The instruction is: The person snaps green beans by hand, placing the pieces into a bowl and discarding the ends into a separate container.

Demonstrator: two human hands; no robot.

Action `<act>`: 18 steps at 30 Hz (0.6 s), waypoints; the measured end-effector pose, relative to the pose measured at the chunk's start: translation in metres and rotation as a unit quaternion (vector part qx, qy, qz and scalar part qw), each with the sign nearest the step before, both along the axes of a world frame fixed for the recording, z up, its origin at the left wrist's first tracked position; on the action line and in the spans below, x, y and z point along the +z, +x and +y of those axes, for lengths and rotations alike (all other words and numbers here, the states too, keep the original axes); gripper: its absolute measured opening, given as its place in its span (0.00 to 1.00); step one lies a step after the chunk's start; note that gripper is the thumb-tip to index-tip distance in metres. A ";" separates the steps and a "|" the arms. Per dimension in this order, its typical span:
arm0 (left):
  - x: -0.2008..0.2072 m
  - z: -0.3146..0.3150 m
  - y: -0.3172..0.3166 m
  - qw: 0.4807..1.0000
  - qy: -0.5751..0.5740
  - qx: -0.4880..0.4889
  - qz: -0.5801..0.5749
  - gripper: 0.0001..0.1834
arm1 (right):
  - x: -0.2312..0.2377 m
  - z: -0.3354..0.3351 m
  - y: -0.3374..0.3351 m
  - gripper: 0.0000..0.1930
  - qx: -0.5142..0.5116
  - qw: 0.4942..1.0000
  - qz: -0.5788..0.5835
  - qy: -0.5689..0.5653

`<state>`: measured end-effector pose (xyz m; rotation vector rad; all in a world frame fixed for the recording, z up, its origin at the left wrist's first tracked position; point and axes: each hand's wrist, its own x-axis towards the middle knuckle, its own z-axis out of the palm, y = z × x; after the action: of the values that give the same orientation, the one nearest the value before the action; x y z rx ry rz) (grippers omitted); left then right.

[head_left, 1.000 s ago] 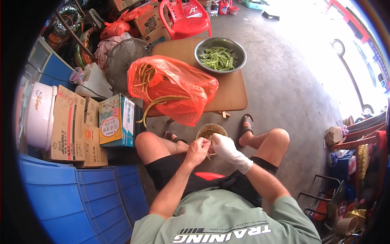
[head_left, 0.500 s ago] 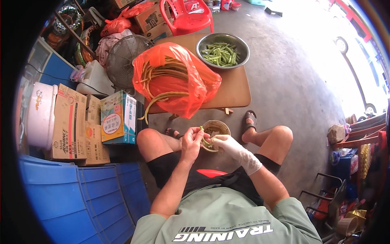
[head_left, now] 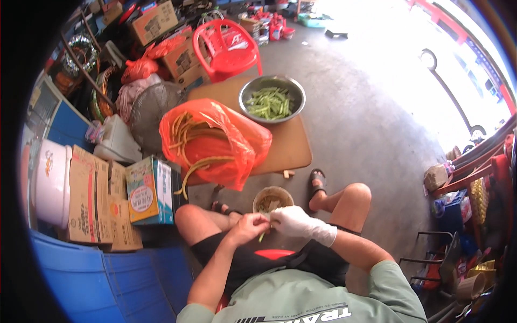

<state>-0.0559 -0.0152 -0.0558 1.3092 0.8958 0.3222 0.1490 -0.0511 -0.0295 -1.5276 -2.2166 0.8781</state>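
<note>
A low wooden table stands on the grey concrete floor, well ahead of the hands. On it lie an orange plastic bag of long beans and a metal bowl of cut green beans. A small bowl sits on the floor just beyond the hands.

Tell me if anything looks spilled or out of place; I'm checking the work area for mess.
One small pale scrap lies on the floor just off the low wooden table, apart from the metal bowl and the small bowl. Long beans poke out of the orange bag. Nothing else stands out.
</note>
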 end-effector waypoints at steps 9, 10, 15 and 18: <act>-0.034 -0.003 0.020 0.982 0.153 0.103 0.030 0.05 | -0.037 0.002 -0.013 0.08 -0.229 0.961 0.134 -0.080; -0.034 -0.003 0.026 0.979 0.156 0.128 0.024 0.07 | -0.047 0.001 -0.016 0.08 -0.271 0.935 0.196 -0.120; -0.042 -0.013 0.039 0.962 0.096 0.253 -0.043 0.05 | -0.042 -0.004 -0.035 0.08 -0.361 0.900 0.230 -0.078; -0.037 -0.013 0.043 0.932 -0.047 0.340 -0.121 0.05 | -0.029 -0.008 -0.035 0.07 -0.331 0.922 0.199 -0.018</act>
<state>-0.0125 -0.0278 -0.0931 0.8097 1.1172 0.9470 0.1143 -0.0587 -0.0587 -1.7543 -1.2733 0.8943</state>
